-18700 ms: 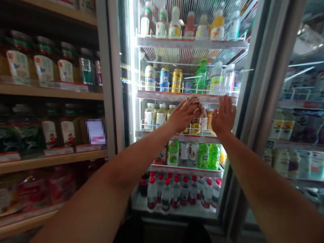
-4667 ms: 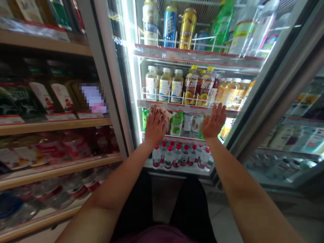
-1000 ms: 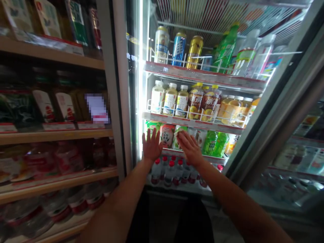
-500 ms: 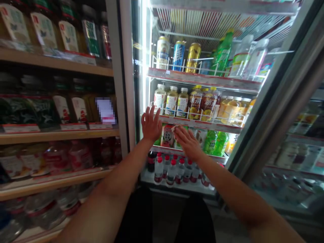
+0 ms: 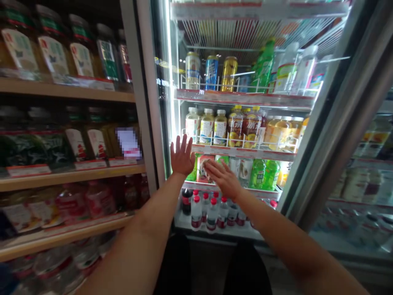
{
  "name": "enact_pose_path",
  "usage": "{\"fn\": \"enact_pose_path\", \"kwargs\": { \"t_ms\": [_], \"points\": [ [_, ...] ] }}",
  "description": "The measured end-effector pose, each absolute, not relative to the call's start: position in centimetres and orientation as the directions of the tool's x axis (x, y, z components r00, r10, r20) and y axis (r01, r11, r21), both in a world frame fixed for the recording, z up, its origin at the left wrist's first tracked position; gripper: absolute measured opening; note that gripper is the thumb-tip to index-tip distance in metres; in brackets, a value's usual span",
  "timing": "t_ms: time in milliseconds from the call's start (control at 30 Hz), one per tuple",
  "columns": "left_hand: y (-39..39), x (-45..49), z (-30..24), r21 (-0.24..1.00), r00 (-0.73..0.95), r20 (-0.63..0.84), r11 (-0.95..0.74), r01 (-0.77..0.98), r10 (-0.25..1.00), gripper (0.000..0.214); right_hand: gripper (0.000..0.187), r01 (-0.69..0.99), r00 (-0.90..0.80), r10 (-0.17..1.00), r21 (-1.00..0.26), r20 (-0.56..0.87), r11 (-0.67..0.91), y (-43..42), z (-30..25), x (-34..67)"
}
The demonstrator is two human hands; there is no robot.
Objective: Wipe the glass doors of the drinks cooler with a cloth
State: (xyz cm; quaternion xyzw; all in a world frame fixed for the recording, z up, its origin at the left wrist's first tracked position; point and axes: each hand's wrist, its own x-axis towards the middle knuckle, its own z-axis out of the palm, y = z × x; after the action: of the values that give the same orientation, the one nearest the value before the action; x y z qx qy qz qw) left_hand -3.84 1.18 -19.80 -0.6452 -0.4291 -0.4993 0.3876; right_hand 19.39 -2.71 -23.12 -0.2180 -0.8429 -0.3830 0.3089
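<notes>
Cloth (image 5: 205, 164) under right hand (image 5: 223, 179) on glass door (image 5: 163, 102); bottle labels (image 5: 207, 128) unreadable.

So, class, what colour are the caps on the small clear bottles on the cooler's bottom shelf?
Red caps, head view.

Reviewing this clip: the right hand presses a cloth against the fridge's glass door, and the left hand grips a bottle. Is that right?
Not quite. The left hand grips no bottle; it lies flat with spread fingers on the glass door. The head view shows it. The right hand does press a cloth against that door.
</notes>
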Motion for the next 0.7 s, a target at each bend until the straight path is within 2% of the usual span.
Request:
{"fn": "enact_pose_path", "kwargs": {
  "t_ms": [167,367,533,700],
  "points": [
    [1.3,-3.8,-20.0,-0.069,0.128,0.979,-0.33,0.942,0.16,0.058,0.056,0.703,-0.59,0.152,0.413,0.793,0.579,-2.4,-22.2,18.0],
    [1.1,-3.7,-19.9,-0.035,0.107,0.977,-0.355,0.934,0.185,0.057,0.059,0.637,-0.669,0.148,0.459,0.728,0.62,-2.6,-21.3,17.4],
    [1.0,-3.7,-19.9,0.002,0.085,0.969,-0.354,0.935,0.231,0.056,0.057,0.759,-0.504,0.168,0.342,0.847,0.554,-2.7,-20.2,17.7],
    [1.0,-3.7,-20.1,0.0,0.089,0.973,-0.387,0.922,0.214,0.058,0.058,0.629,-0.689,0.153,0.48,0.708,0.611,-2.9,-21.6,17.8]
  ]
}}
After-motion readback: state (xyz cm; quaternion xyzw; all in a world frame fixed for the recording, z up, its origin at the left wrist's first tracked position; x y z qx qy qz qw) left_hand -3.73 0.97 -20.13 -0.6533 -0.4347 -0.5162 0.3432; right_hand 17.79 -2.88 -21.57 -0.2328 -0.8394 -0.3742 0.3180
